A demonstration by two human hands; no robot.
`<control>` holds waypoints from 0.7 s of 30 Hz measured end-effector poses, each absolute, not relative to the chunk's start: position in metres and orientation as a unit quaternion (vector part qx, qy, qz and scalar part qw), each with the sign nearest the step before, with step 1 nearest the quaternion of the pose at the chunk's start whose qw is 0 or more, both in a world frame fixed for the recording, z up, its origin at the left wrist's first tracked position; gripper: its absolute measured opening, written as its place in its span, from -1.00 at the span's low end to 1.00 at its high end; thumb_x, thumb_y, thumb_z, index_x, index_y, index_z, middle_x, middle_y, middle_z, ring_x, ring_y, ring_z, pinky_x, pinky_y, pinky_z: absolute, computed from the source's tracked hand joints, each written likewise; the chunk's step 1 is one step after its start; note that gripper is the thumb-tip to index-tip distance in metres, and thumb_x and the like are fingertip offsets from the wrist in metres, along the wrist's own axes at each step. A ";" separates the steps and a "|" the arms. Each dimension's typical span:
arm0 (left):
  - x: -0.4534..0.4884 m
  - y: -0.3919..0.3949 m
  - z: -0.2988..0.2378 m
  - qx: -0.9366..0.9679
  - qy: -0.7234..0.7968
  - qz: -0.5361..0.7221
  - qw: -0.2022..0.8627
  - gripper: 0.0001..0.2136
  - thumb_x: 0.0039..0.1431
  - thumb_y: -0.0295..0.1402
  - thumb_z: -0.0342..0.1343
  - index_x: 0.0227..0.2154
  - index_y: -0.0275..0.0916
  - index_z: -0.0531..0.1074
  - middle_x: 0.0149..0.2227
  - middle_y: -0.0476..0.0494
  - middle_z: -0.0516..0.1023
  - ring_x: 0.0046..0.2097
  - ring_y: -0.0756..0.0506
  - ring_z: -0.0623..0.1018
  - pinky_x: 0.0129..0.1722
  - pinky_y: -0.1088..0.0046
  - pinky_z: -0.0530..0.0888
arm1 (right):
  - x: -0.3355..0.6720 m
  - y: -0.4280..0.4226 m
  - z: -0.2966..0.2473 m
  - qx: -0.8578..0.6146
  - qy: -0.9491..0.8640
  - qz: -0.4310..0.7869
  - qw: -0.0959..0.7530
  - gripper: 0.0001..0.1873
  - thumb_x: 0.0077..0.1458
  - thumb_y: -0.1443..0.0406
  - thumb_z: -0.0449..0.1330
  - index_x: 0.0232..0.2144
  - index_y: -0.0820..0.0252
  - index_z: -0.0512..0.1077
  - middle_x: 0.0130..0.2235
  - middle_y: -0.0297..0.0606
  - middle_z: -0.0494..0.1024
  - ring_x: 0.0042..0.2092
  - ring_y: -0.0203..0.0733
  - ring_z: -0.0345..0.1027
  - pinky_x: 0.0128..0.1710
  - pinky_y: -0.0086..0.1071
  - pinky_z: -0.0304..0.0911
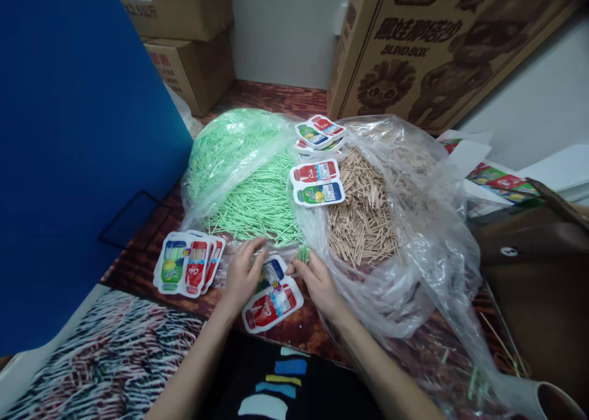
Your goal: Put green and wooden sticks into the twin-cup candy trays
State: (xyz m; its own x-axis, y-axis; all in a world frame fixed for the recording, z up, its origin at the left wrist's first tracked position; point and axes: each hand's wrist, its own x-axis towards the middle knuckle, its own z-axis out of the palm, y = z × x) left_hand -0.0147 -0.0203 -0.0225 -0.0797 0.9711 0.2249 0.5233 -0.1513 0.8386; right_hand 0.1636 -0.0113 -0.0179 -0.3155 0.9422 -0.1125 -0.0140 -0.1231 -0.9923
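Observation:
A bottle-shaped card packet, with a red Cola half and a green-and-blue half, lies in front of me at the table's front edge. My left hand is closed on its upper left side, and the fingers cover part of the green half. Just right of the packet, my right hand pinches a small bunch of green sticks. Behind my hands a clear plastic bag spills a heap of green sticks. Beside it is a bag of brown sticks.
Filled packets are stacked at the left. More cards lie between the two bags. A blue panel stands at the left. Cardboard boxes are behind, and an open carton is at the right.

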 end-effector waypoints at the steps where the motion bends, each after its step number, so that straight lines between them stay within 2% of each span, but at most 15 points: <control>1: -0.018 -0.027 -0.026 0.633 0.614 0.412 0.229 -0.81 0.26 -0.35 -0.01 -0.15 -0.19 0.45 -0.19 -0.15 0.53 -0.13 -0.15 0.50 -0.09 0.28 0.40 | 0.167 -0.020 -0.023 -0.454 -0.543 0.582 0.399 -0.82 0.22 0.20 0.04 -0.35 0.13 0.36 -0.34 -0.32 0.45 -0.27 -0.22 0.32 -0.21 -0.37 0.20; 3: -0.022 -0.039 -0.035 0.657 0.631 0.377 0.167 -0.86 0.24 -0.37 0.00 -0.27 -0.20 0.46 -0.26 -0.14 0.52 -0.17 -0.16 0.48 -0.12 0.26 0.39 | 0.173 -0.034 -0.036 -0.482 -0.568 0.535 0.399 -0.85 0.21 0.22 0.04 -0.33 0.12 0.36 -0.31 -0.29 0.45 -0.21 -0.16 0.33 -0.17 -0.34 0.19; 7: -0.019 -0.055 -0.048 0.678 0.646 0.344 0.073 -0.90 0.22 -0.38 0.04 -0.32 -0.22 0.46 -0.24 -0.19 0.47 -0.16 -0.19 0.42 -0.14 0.25 0.37 | 0.174 -0.049 -0.053 -0.506 -0.608 0.468 0.393 -0.87 0.20 0.26 0.04 -0.32 0.12 0.38 -0.27 -0.24 0.46 -0.17 -0.11 0.32 -0.13 -0.30 0.16; 10: -0.015 -0.059 -0.055 0.690 0.653 0.308 0.058 -0.88 0.20 -0.35 0.08 -0.24 -0.22 0.44 -0.22 -0.20 0.45 -0.15 -0.21 0.40 -0.14 0.23 0.36 | 0.172 -0.054 -0.056 -0.492 -0.614 0.464 0.407 -0.86 0.22 0.28 0.02 -0.31 0.11 0.38 -0.28 -0.24 0.45 -0.17 -0.11 0.32 -0.12 -0.30 0.18; 13: -0.013 -0.057 -0.060 0.701 0.657 0.271 0.061 -0.77 0.16 -0.30 0.12 -0.13 -0.23 0.40 -0.19 -0.21 0.44 -0.14 -0.24 0.39 -0.14 0.20 0.34 | 0.172 -0.056 -0.057 -0.471 -0.620 0.469 0.418 -0.85 0.22 0.29 0.02 -0.31 0.11 0.40 -0.28 -0.24 0.45 -0.17 -0.11 0.32 -0.12 -0.30 0.19; 17: -0.015 -0.050 -0.065 0.696 0.653 0.287 0.080 -0.95 0.17 -0.36 0.09 -0.38 -0.20 0.36 -0.36 -0.12 0.40 -0.25 -0.18 0.38 -0.23 0.28 0.33 | 0.174 -0.056 -0.059 -0.469 -0.604 0.482 0.427 -0.82 0.22 0.27 0.04 -0.33 0.10 0.44 -0.29 -0.25 0.48 -0.19 -0.11 0.35 -0.13 -0.30 0.21; 21: -0.019 -0.047 -0.066 0.706 0.626 0.316 0.099 -0.84 0.21 -0.42 0.02 -0.50 -0.19 0.31 -0.44 -0.07 0.37 -0.32 -0.14 0.39 -0.30 0.34 0.32 | 0.176 -0.057 -0.063 -0.465 -0.597 0.494 0.428 -0.79 0.23 0.25 0.04 -0.32 0.07 0.47 -0.24 -0.25 0.51 -0.16 -0.10 0.36 -0.10 -0.29 0.21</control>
State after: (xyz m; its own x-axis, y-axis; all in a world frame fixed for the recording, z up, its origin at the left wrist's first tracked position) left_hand -0.0191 -0.0475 -0.0658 0.0174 0.9467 0.3218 0.8215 -0.1970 0.5351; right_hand 0.1757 -0.0568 -0.0628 -0.2017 0.9780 0.0527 0.1324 0.0805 -0.9879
